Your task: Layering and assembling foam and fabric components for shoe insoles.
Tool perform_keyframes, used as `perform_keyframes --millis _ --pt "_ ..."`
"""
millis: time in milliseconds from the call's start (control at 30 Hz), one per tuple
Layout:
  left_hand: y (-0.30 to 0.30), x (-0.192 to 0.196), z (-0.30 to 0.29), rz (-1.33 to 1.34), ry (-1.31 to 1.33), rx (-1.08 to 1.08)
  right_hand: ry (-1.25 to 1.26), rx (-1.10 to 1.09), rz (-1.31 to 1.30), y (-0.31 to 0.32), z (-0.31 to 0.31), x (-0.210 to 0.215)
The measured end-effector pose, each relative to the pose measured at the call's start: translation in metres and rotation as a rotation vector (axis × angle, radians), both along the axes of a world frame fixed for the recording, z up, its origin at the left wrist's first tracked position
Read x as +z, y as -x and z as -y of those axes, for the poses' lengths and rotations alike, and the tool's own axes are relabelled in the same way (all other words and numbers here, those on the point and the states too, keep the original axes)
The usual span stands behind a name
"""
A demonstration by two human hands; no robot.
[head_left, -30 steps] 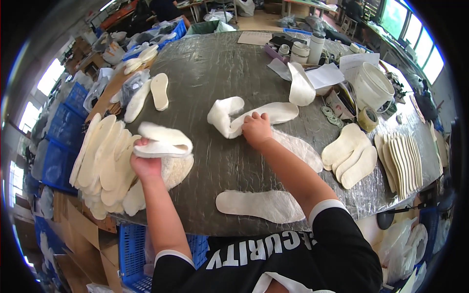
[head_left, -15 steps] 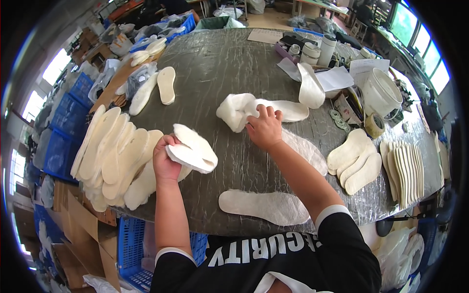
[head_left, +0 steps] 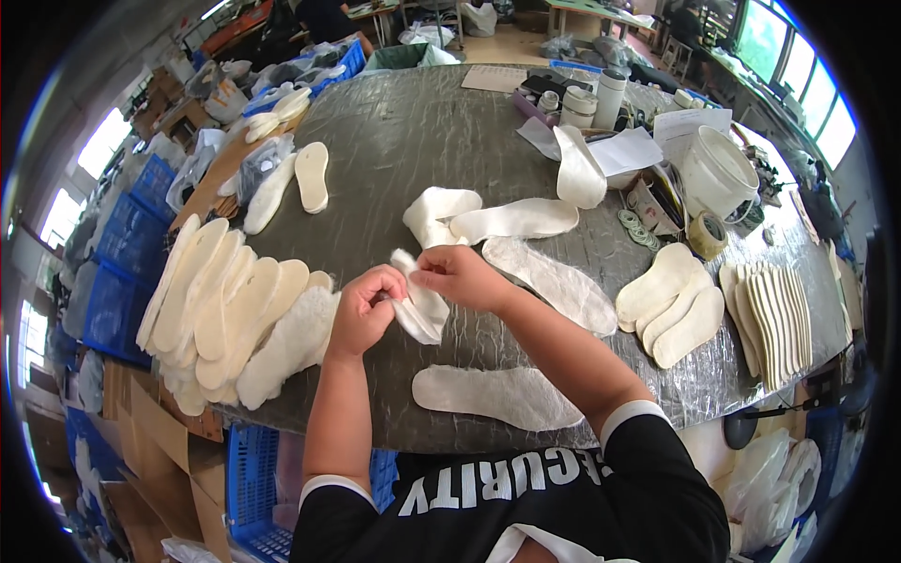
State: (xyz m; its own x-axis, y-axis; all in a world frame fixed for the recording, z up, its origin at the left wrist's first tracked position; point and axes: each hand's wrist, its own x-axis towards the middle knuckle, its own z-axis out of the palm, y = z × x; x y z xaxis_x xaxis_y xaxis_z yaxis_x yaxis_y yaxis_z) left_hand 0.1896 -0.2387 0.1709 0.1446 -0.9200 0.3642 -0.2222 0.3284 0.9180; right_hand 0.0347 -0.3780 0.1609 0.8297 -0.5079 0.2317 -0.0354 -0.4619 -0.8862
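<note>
Bold silvery-grey capital letters [head_left: 497,483] run in one curved row across the chest of the person's black short-sleeved shirt [head_left: 648,488] with white trim; they are large and clear, except near the sleeve on the person's right, where the row is partly cut off. A flat beige paper sheet [head_left: 493,77] at the far edge of the dark grey table [head_left: 375,131] and an upright white paper sheet [head_left: 693,125] behind the white plastic bucket [head_left: 718,169] bear faint marks, too small to read.
</note>
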Motion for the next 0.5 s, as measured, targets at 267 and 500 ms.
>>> perform_keyframes --millis 267,500 --pt "-0.023 0.001 -0.009 -0.253 0.106 0.072 -0.247 -0.211 0.053 0.012 0.03 0.022" --pt "-0.039 -0.002 0.02 -0.225 0.132 0.313 -0.664 -0.349 0.309 -0.004 0.079 0.015"
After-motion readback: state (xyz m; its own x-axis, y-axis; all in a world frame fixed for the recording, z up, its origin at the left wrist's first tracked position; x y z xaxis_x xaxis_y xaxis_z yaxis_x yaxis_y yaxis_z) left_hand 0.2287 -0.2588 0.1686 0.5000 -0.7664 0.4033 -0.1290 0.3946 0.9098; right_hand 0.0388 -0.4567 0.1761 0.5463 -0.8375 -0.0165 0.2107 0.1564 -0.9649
